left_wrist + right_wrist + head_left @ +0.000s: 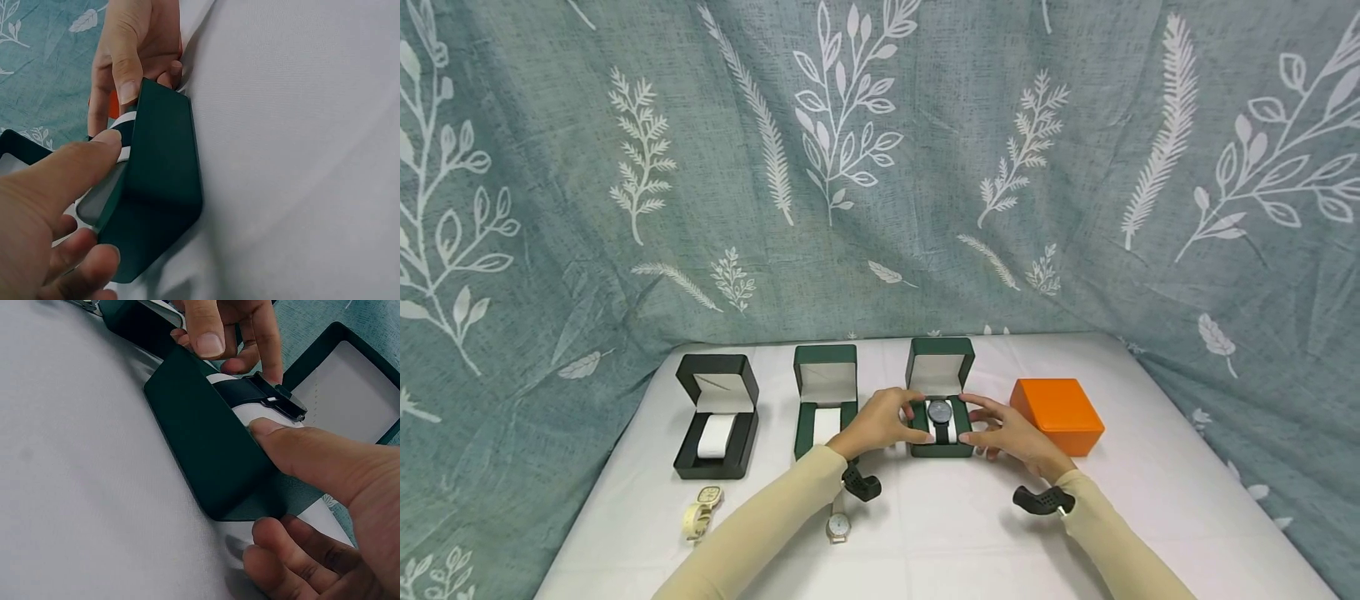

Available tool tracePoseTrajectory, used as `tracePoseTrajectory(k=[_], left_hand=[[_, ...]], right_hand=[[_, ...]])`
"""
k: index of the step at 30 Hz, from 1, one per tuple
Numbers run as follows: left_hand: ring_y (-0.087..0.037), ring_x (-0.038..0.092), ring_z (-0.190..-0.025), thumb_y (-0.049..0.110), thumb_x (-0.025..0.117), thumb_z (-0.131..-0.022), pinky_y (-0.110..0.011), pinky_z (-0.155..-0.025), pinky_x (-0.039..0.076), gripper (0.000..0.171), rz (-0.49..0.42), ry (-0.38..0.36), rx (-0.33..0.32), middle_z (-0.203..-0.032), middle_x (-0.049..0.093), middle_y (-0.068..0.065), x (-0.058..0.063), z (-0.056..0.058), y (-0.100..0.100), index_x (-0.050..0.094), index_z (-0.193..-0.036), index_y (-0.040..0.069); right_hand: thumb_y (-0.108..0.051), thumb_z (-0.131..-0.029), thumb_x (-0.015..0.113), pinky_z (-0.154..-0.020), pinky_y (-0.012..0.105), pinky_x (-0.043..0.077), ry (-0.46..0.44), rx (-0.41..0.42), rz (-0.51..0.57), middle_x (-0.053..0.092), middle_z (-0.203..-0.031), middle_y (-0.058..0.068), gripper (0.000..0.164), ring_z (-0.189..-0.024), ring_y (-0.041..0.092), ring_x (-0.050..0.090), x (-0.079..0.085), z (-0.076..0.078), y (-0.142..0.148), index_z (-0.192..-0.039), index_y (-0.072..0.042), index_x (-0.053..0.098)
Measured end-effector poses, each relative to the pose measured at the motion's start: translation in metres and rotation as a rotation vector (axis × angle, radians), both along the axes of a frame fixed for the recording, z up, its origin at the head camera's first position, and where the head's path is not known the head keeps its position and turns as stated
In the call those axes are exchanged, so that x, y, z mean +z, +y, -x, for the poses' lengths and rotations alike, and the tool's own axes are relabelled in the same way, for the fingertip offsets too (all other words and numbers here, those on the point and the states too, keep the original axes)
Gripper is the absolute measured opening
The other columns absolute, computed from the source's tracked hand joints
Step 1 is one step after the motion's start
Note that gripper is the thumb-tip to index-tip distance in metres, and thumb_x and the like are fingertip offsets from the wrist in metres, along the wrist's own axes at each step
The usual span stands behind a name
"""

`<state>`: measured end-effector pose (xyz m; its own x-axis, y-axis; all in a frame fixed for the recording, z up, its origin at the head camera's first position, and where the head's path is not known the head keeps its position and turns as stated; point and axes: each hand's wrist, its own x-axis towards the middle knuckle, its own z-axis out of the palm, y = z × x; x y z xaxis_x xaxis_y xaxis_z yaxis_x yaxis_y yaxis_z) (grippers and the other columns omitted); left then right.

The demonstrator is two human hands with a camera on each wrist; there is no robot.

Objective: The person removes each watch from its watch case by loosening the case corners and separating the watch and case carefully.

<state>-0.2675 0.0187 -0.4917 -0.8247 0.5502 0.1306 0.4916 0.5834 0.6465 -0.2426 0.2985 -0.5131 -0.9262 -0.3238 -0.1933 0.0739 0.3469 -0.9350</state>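
A black-strapped watch (939, 411) with a dark dial sits around a white cushion (253, 414) inside an open green watch box (942, 451). My left hand (883, 421) is at the box's left side, its thumb lying on the cushion beside the strap and its index finger reaching toward the back. From the other side, my right hand (1015, 437) reaches in, thumb on the cushion near the front rim. The lower fingers of both hands stay outside the box walls. The box lid (940, 367) stands upright behind the watch.
Left of my hands stand another open green box (826, 367) and an open black box (745, 446), each with a white cushion. A gold watch (700, 512) and a small round-dial watch (838, 526) lie in front. An orange box (1060, 412) is at right.
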Motion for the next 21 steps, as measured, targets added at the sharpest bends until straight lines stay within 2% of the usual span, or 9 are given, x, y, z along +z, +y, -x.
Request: tracePoseTrajectory(k=[21], left_hand=[[-0.011, 0.050, -0.072, 0.039, 0.092, -0.078, -0.025, -0.063, 0.044, 0.077, 0.067, -0.018, 0.005, -0.085, 0.058, 0.002, 0.0013, 0.0038, 0.0097, 0.063, -0.139, 0.002]], right_hand=[[-0.026, -0.088, 0.085, -0.066, 0.035, 0.052, 0.000, -0.004, 0.006, 0.049, -0.140, 0.021, 0.081, -0.084, 0.028, 0.061, -0.0024, 0.0005, 0.0004, -0.157, -0.023, 0.043]])
